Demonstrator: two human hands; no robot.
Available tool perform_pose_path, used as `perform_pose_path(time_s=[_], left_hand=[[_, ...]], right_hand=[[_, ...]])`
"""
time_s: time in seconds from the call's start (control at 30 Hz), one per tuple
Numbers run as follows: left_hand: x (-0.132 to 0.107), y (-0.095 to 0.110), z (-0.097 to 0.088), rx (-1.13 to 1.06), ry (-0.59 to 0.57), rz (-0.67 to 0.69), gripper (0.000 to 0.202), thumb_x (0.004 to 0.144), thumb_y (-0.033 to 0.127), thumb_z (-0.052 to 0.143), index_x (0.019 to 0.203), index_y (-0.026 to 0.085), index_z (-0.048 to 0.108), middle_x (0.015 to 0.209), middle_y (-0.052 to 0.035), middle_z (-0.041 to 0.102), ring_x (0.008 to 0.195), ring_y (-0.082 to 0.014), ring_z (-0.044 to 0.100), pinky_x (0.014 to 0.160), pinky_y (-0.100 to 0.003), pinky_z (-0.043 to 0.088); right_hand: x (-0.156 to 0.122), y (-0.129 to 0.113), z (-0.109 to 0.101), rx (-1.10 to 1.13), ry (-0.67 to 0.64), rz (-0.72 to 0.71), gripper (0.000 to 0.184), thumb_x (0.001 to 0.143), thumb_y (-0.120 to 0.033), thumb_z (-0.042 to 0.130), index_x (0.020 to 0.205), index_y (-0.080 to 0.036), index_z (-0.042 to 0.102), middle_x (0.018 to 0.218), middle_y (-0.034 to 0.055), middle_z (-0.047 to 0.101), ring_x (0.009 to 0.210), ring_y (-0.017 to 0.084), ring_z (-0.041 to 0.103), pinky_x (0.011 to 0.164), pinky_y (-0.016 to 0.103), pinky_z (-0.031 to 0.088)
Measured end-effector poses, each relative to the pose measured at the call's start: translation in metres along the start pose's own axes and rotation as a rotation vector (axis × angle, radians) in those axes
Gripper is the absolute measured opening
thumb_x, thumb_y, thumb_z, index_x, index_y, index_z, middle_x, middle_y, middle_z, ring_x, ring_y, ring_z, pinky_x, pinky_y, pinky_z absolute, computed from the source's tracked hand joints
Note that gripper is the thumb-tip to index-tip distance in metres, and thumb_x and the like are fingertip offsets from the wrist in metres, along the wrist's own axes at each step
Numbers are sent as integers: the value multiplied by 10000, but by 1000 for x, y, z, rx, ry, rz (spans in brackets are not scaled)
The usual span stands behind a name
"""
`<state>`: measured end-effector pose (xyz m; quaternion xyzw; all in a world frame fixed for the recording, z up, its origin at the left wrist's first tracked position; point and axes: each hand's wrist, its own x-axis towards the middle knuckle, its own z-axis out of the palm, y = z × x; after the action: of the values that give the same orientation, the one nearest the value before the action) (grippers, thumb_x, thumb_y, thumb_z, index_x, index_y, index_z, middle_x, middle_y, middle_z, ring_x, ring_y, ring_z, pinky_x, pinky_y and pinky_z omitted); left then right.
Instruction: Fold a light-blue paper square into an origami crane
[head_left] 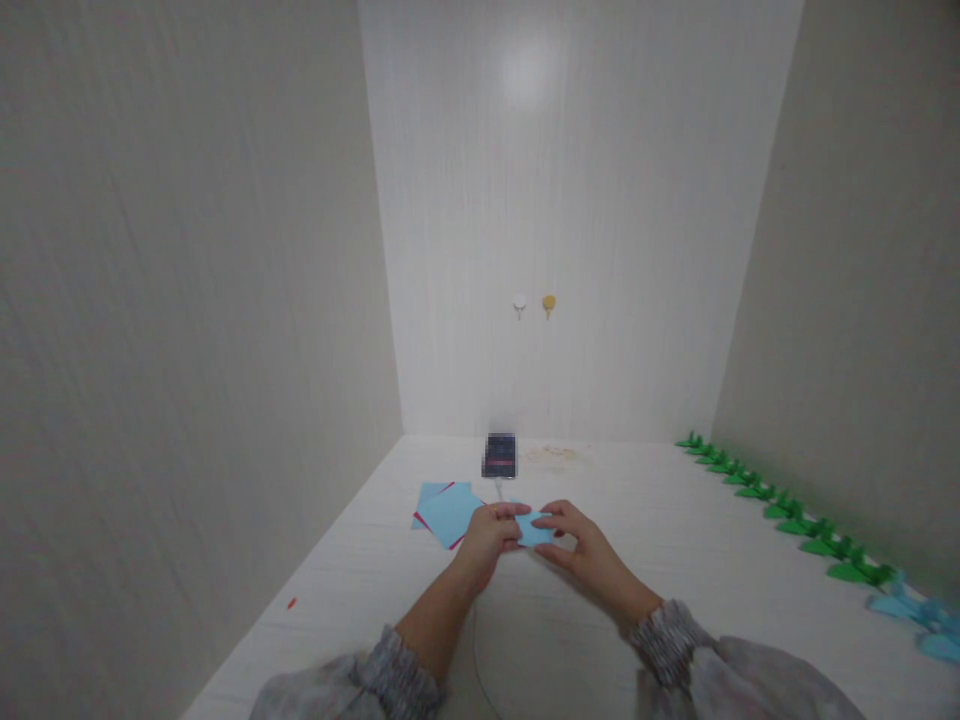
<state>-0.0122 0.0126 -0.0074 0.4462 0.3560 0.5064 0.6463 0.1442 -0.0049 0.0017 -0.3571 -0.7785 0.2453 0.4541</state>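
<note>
My left hand (491, 535) and my right hand (581, 545) meet over the white table (675, 520), both pinching a small light blue folded paper (534, 528) between their fingers. The paper is held just above the tabletop. A small stack of light blue paper sheets (446, 508) with red edges showing lies just left of my left hand.
A phone (500, 455) lies behind the hands with a cable running toward me. Folded green paper shapes (780, 510) line the right wall, with light blue ones (919, 615) nearest. Two hooks (534, 304) hang on the back wall. A red scrap (292, 603) lies at left.
</note>
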Motion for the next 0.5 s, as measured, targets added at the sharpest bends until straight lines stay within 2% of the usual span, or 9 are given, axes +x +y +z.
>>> perform_pose_path(time_s=[0.07,0.13,0.23,0.5], left_hand=[[2,-1,-1,19,25,8,329,469,21,510,778,103,590,615,-34,605,549,-120,538,555,-243,418],[3,-1,-2,41,33,20,348,466,22,504,794,105,587,592,-22,603,523,-111,527,521,-223,399],[3,-3,-2,72,27,32,365,459,9,483,796,100,589,549,-3,593,478,-92,499,485,-201,370],[-1,3,4,43,27,12,307,485,45,531,782,99,586,613,-29,621,539,-113,542,567,-230,407]], right_hand=[[0,-1,-2,-61,-31,-56,245,616,-244,610,860,-225,619,969,58,492,885,177,469,774,289,372],[0,0,-4,-100,-58,-49,236,629,-243,602,864,-235,622,1001,60,485,913,185,463,816,314,355],[0,3,-5,-137,-87,-20,214,641,-250,594,852,-242,628,995,60,501,923,197,465,815,335,361],[-2,4,-2,-172,-45,-7,156,673,-247,564,812,-232,636,888,57,551,840,185,510,755,310,399]])
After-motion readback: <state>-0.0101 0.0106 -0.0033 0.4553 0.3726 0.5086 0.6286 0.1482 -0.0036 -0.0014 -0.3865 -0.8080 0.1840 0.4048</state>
